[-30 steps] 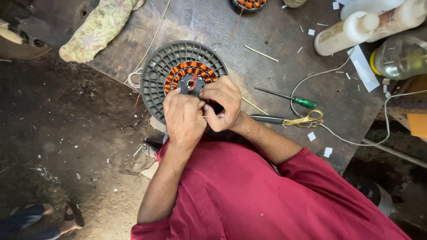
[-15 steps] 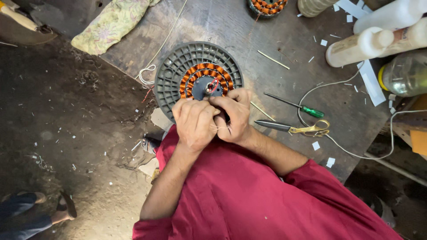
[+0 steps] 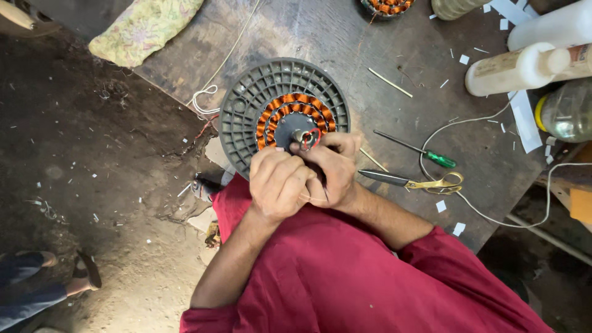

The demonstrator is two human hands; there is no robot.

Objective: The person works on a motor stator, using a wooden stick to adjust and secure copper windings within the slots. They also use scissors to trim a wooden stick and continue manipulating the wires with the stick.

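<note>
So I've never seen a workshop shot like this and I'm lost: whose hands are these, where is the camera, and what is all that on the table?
The camera sits on the person's head and looks straight down, so the red sleeves and both hands are the wearer's own. The left hand and right hand meet at the near edge of a round grey ribbed disc with rings of orange copper windings. The fingers pinch something small at the red wires by the hub; exactly what is in the grip is hidden. To the right on the dark wooden table lie a green-handled screwdriver, yellow-handled scissors, a white cord, paper scraps and some white bottles. A patterned cloth lies at top left. Another person's foot shows at bottom left.
</note>
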